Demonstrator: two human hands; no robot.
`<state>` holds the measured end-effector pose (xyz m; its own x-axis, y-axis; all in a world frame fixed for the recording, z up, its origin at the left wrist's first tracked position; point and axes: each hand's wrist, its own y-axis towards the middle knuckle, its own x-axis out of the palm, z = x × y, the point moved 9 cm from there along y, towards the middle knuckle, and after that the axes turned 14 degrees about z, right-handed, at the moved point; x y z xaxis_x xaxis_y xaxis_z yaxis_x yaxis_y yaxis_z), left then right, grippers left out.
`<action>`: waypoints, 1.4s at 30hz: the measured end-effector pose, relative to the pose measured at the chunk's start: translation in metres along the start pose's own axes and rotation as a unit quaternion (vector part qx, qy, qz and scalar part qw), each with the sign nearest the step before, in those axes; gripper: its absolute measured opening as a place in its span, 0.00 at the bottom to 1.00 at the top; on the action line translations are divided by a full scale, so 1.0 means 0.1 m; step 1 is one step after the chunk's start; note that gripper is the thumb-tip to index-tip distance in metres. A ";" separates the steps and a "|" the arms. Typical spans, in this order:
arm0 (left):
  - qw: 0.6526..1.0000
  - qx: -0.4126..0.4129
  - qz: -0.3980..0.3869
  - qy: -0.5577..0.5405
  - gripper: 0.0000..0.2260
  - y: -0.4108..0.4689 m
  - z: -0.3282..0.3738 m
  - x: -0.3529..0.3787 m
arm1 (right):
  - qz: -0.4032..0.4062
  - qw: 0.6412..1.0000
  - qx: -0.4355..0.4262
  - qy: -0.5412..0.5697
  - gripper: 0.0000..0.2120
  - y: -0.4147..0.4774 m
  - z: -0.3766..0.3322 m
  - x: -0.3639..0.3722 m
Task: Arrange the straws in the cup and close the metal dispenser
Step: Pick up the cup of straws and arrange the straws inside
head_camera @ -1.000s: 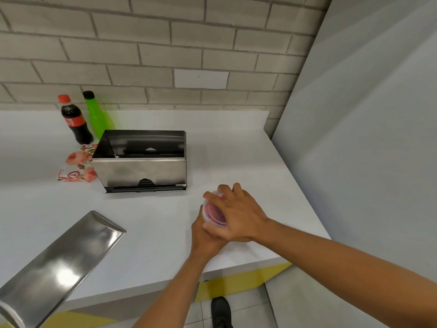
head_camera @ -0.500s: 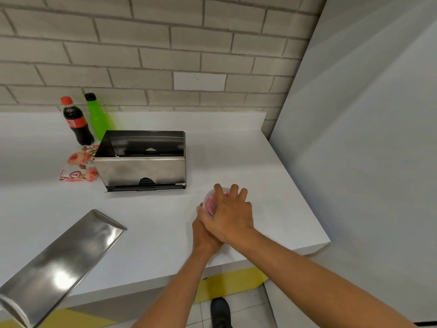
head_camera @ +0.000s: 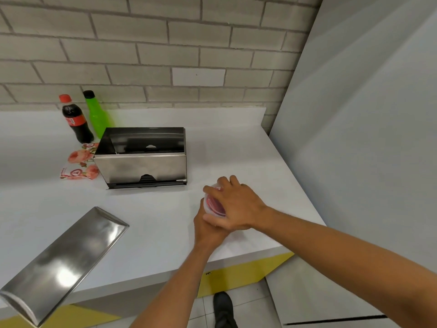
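A clear cup (head_camera: 209,204) with red straws (head_camera: 216,205) inside stands near the counter's right front edge. My left hand (head_camera: 208,229) wraps around the cup from below. My right hand (head_camera: 236,205) lies over its top, fingers curled on the rim and the straws. The open metal dispenser (head_camera: 144,162) sits further back on the counter, its top uncovered. Its loose metal lid (head_camera: 63,263) lies flat at the front left, overhanging the counter edge.
A cola bottle (head_camera: 75,120) and a green bottle (head_camera: 97,116) stand by the brick wall behind the dispenser. Red-and-white wrappers (head_camera: 78,165) lie left of it. A grey wall (head_camera: 354,138) borders the white counter (head_camera: 236,147) on the right.
Both hands have stayed on the cup. The right hand's fingers have shifted slightly over the top, and the cup now shows more red at its left side.
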<state>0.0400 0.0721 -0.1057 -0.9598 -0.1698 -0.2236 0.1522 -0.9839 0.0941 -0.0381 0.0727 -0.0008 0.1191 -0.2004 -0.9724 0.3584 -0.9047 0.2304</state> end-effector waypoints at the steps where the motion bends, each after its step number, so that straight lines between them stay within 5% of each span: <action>1: 1.000 0.000 -0.004 0.001 0.37 0.00 -0.02 0.02 | 0.009 0.999 0.040 -0.003 0.38 -0.02 0.02 0.02; 6: 0.999 -0.012 -0.020 0.022 0.38 0.02 -0.07 0.06 | 0.011 0.984 0.178 -0.019 0.40 -0.03 0.03 0.06; 15: 1.000 -0.004 -0.008 0.023 0.42 0.01 -0.04 0.01 | -0.052 0.998 -0.012 0.016 0.44 0.02 0.06 -0.10; 27: 0.997 -0.017 -0.034 0.072 0.39 -0.02 0.04 0.02 | -0.008 0.994 0.105 -0.025 0.35 0.00 0.01 0.04; 36: 0.991 -0.069 -0.108 0.031 0.58 -0.08 -0.01 -0.40 | -0.021 0.994 0.064 -0.083 0.44 0.30 -0.33 -0.25; 42: 0.994 -0.072 0.027 0.083 0.34 -0.07 -0.03 -1.89 | -0.005 0.997 0.034 0.064 0.32 0.73 -1.05 -0.16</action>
<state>0.2216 0.1108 -0.0672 -0.8988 -0.2168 -0.3810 0.2453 -0.9691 -0.0272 0.0832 0.0492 0.0358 0.2355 -0.1454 -0.9609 0.2965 -0.9309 0.2135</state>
